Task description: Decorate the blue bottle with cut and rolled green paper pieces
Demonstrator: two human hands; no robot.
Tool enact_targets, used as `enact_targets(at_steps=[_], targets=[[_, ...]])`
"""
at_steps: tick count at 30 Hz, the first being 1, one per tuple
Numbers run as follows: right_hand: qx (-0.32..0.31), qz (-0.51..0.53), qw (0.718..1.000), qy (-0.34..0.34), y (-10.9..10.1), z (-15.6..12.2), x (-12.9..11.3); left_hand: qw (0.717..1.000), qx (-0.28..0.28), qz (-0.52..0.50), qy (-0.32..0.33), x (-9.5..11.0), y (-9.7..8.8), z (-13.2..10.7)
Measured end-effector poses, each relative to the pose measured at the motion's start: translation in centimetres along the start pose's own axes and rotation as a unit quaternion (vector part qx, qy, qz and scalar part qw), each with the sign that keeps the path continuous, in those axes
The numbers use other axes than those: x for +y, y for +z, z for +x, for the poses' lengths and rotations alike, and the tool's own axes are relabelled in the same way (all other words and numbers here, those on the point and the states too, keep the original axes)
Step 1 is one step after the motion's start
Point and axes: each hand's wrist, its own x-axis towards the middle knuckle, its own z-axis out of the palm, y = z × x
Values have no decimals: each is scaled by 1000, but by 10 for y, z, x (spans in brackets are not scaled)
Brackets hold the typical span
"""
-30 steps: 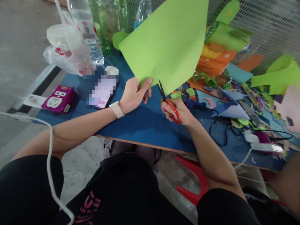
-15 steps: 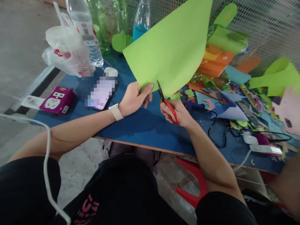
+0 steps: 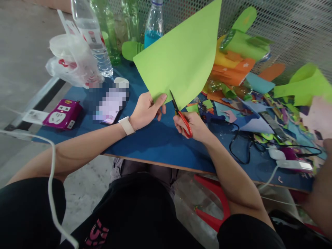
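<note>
Swung slightly leftward, the green paper point(image 3: 178, 55) stands over the tabletop point(image 3: 155, 145), our left grip point(image 3: 145, 110) pinching its lower edge, probably steadying it for the scissors point(image 3: 183, 118) we hold in our right grip point(image 3: 194, 126).

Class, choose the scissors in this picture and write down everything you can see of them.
The scissors have a glossy red handle, apparently plastic, and a slim, dark, pointed blade that looks like metal. The right hand grips the handle, covering part of it. They are held above the blue table, tip slanting up and leftward, with the visible blade in front of the green sheet near its lower edge. The second blade can't be made out.
</note>
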Motion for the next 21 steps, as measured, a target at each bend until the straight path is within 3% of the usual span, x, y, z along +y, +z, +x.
enact_targets(at_steps=[21], targets=[[8,24,1000,5,10,-1,-4,999,-32,2,1,4,3,-3]])
